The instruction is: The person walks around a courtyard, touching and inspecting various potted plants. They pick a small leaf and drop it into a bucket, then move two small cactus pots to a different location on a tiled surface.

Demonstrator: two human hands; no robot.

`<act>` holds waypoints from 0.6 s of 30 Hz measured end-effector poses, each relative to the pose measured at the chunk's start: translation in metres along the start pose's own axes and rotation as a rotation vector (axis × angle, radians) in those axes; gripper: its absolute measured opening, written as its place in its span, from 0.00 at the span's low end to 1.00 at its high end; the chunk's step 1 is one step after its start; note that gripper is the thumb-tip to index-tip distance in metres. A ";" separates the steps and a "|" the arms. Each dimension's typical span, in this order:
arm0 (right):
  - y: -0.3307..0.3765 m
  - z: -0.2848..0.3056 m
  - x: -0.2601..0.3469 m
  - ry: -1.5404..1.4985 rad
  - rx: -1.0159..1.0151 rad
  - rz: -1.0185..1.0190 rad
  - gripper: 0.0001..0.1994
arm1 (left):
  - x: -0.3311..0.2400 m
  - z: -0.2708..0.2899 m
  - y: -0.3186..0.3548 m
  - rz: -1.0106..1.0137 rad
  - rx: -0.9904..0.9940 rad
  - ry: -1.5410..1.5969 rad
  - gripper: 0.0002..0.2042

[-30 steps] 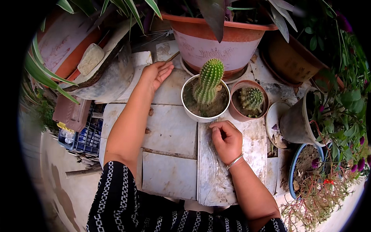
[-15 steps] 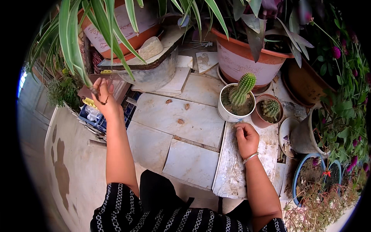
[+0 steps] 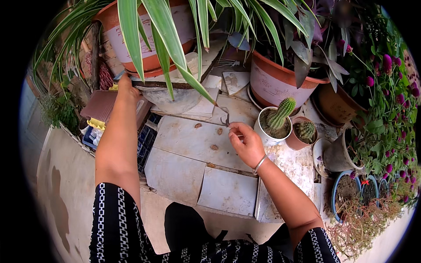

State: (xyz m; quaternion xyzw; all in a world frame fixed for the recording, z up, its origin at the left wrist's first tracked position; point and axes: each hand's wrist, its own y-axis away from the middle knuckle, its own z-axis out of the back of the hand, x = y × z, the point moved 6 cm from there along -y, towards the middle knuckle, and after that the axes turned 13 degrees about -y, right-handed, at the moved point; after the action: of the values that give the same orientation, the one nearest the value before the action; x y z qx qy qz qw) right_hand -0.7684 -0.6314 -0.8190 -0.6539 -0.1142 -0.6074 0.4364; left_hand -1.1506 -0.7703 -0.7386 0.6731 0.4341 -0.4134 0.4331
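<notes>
The spider plant (image 3: pixel 164 33), with long green-and-white striped leaves, hangs over from a terracotta pot (image 3: pixel 149 41) at the upper left. One long leaf (image 3: pixel 193 81) slants down to the right, ending in a dry, brown, curled tip (image 3: pixel 226 119). At that tip the fingers of my right hand (image 3: pixel 246 142) are pinched together, left of a small cactus (image 3: pixel 281 114) in a white pot (image 3: pixel 268 139). My left hand (image 3: pixel 127 87) reaches to the underside of the terracotta pot, by the edge of its stand; its fingers are mostly hidden there.
A smaller cactus (image 3: pixel 305 130) in a brown pot stands beside the white one. Behind them is a large terracotta pot (image 3: pixel 280 79) of purple-leaved plants. Pale tiles (image 3: pixel 197 136) cover the surface. At left sits a blue crate (image 3: pixel 147 149); flowering plants (image 3: pixel 388 127) crowd the right.
My left hand has let go of the leaf and moved up to the pot. My right hand has moved left, from before the white pot to the leaf's dry tip.
</notes>
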 end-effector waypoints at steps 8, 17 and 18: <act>-0.131 -0.021 -0.105 -0.101 -0.461 -0.155 0.13 | 0.011 0.008 -0.025 -0.166 0.202 0.206 0.15; -0.193 -0.028 -0.165 0.093 -0.595 -0.116 0.13 | 0.007 0.040 -0.019 -0.446 0.114 0.178 0.15; -0.198 -0.036 -0.162 0.091 -0.577 -0.095 0.13 | 0.005 0.042 -0.011 -0.459 0.109 0.170 0.15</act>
State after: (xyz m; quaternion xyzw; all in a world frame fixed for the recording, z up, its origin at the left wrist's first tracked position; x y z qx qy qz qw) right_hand -0.9661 -0.4782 -0.8829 -0.7169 0.0524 -0.6633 0.2083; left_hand -1.1668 -0.8058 -0.7578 0.6116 0.5876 -0.4655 0.2530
